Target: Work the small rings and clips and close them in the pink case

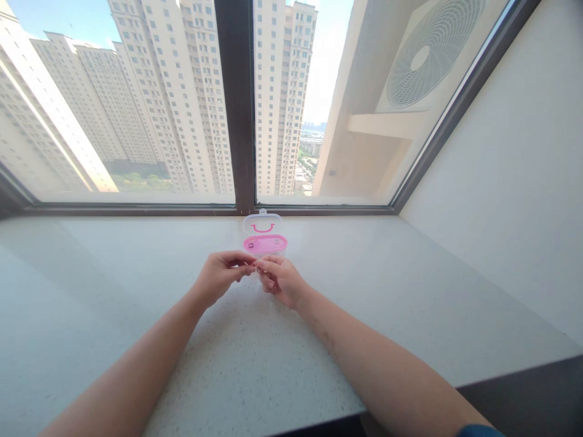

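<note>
My left hand (224, 273) and my right hand (281, 278) meet fingertip to fingertip above the pale sill, just in front of a small plastic box. Both are closed in a pinch on something tiny between the fingertips; it is too small to make out. Behind them stands the box (265, 244), with a pink tray inside that holds a small dark ring and another tiny item. Its clear lid (263, 224), with a pink curved handle, is raised toward the window. My hands hide part of the box's front.
The speckled stone sill (255, 364) runs up to a brown window frame (237, 109). A white wall (514, 152) bounds the right side. The sill's front edge drops off to a dark area at the lower right. Tall buildings show outside.
</note>
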`<action>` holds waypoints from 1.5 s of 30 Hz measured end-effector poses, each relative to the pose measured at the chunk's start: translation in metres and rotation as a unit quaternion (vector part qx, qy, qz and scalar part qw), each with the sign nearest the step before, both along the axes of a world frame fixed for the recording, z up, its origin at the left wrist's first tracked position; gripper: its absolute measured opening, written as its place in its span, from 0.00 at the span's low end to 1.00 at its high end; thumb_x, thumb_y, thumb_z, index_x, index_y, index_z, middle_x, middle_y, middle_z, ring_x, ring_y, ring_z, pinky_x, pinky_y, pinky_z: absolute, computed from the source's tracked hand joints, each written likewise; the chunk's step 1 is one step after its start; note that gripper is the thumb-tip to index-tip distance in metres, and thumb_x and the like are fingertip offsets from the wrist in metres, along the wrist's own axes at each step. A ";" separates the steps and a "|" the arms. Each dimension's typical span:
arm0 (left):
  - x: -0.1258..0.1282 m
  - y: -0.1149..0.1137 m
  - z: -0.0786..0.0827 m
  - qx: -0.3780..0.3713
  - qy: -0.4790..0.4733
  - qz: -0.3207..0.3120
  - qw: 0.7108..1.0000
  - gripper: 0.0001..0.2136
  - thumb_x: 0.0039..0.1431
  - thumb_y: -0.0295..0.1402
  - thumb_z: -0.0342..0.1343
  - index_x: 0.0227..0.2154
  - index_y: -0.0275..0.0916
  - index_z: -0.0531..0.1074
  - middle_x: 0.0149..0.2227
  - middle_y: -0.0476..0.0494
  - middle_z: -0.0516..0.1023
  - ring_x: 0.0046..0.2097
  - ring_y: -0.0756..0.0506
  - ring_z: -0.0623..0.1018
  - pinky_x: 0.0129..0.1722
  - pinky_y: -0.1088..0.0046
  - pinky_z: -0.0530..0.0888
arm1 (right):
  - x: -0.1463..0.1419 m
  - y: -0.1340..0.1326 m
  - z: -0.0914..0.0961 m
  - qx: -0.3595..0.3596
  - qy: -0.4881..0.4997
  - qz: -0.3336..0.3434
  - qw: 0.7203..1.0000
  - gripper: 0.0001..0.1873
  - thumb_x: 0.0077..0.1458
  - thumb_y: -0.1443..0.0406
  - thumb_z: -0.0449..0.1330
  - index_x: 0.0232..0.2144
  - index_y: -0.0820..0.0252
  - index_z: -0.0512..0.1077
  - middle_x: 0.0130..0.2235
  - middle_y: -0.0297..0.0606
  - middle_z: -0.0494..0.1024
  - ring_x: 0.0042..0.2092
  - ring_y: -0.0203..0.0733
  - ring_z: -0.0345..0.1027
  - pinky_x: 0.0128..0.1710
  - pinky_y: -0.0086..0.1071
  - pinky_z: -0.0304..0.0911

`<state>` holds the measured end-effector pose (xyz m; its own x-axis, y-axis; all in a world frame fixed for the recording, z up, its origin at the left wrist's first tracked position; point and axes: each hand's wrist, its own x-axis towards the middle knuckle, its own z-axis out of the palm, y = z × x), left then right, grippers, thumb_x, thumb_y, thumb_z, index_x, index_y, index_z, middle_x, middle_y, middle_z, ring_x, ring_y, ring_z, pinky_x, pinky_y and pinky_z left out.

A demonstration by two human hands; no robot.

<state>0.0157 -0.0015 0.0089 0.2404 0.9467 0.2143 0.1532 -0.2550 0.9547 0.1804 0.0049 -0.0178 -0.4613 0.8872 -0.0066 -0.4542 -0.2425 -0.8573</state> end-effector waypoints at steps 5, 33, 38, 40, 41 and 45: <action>0.003 -0.001 0.000 0.017 0.007 0.000 1.000 0.07 0.46 0.35 0.62 0.28 0.37 0.78 0.26 0.46 0.76 0.25 0.51 0.67 0.26 0.74 0.65 | -0.001 -0.001 0.000 -0.014 0.001 0.022 1.000 0.12 0.42 0.62 0.64 0.24 0.61 0.64 0.17 0.24 0.59 0.16 0.26 0.43 0.16 0.24 0.38; -0.008 0.019 -0.014 0.008 -0.058 0.127 0.990 0.16 0.46 0.39 0.61 0.36 0.37 0.68 0.22 0.55 0.67 0.20 0.55 0.64 0.18 0.79 0.61 | 0.035 0.074 0.063 0.236 -0.684 -0.095 0.683 0.06 0.35 0.68 0.59 0.12 0.62 0.67 0.15 0.30 0.59 0.21 0.33 0.55 0.19 0.27 0.47; -0.008 0.018 -0.014 0.010 -0.060 0.129 0.990 0.16 0.45 0.38 0.61 0.36 0.37 0.68 0.22 0.55 0.67 0.20 0.54 0.64 0.18 0.79 0.61 | 0.036 0.072 0.068 0.214 -0.693 -0.082 0.684 0.06 0.35 0.67 0.61 0.13 0.62 0.68 0.15 0.29 0.58 0.20 0.32 0.54 0.18 0.27 0.46; -0.007 0.018 -0.014 0.012 -0.058 0.127 0.990 0.15 0.46 0.38 0.61 0.36 0.38 0.68 0.22 0.55 0.67 0.20 0.54 0.64 0.19 0.79 0.61 | 0.037 0.071 0.068 0.208 -0.687 -0.079 0.692 0.06 0.35 0.66 0.62 0.14 0.62 0.69 0.15 0.29 0.59 0.21 0.32 0.54 0.18 0.27 0.46; -0.007 0.019 -0.014 0.013 -0.057 0.126 0.990 0.15 0.46 0.38 0.61 0.36 0.38 0.67 0.22 0.55 0.67 0.20 0.54 0.64 0.19 0.79 0.61 | 0.038 0.071 0.068 0.208 -0.681 -0.082 0.698 0.06 0.35 0.66 0.63 0.15 0.62 0.69 0.16 0.29 0.60 0.21 0.32 0.55 0.19 0.27 0.46; -0.008 0.020 -0.016 0.017 -0.051 0.125 0.991 0.15 0.47 0.38 0.60 0.37 0.38 0.67 0.22 0.55 0.66 0.21 0.54 0.64 0.20 0.78 0.62 | 0.041 0.072 0.066 0.215 -0.650 -0.110 0.721 0.11 0.37 0.60 0.63 0.16 0.62 0.69 0.17 0.30 0.64 0.22 0.33 0.57 0.21 0.27 0.49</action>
<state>0.0075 0.0186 -0.0074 -0.0251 0.9655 0.2590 0.1198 -0.2543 0.9597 0.2217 0.0766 0.0482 -0.1619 0.9868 -0.0084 0.8131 0.1285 -0.5677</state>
